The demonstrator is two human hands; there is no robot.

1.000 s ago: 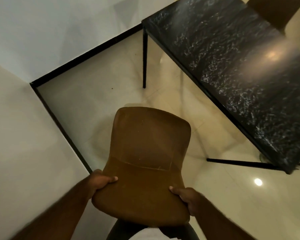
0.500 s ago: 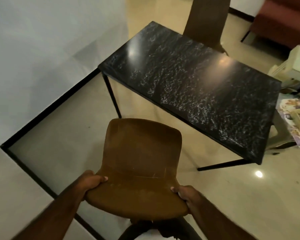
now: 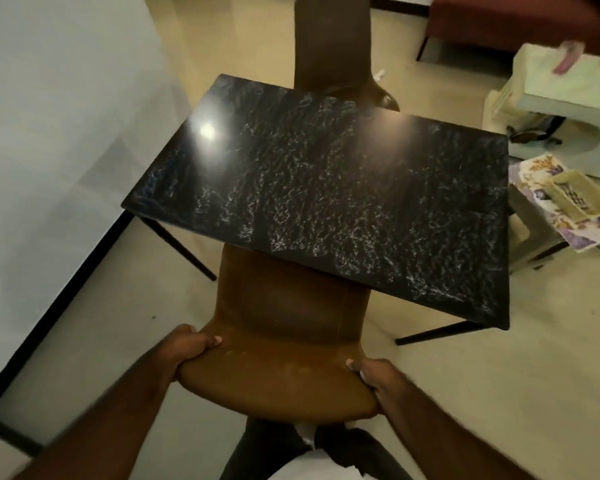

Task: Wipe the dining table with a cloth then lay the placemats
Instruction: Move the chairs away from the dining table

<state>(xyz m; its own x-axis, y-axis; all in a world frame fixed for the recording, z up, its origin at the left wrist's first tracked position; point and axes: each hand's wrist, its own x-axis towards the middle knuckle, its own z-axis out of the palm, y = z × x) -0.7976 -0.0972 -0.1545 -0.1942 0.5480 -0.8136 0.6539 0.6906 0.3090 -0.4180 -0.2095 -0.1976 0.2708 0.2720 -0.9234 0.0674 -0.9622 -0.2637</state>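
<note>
The black marbled worktop (image 3: 326, 188) stands ahead; no cloth shows. The brown chair (image 3: 284, 341) has swung from beside the worktop to its near edge, seat now partly beneath. The left hand (image 3: 187, 348) and right hand (image 3: 374, 375) each grip the backrest. Wiping likely comes next. Writing on the printed sheets (image 3: 530, 171) right of the worktop is illegible.

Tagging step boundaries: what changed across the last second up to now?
The brown chair moved from the wall corner over to the dining table. Its seat front now lies under the table's near edge, where earlier it stood apart from the table. Nothing was taken up or let go: the left hand and right hand grip the backrest's two sides as before.
</note>
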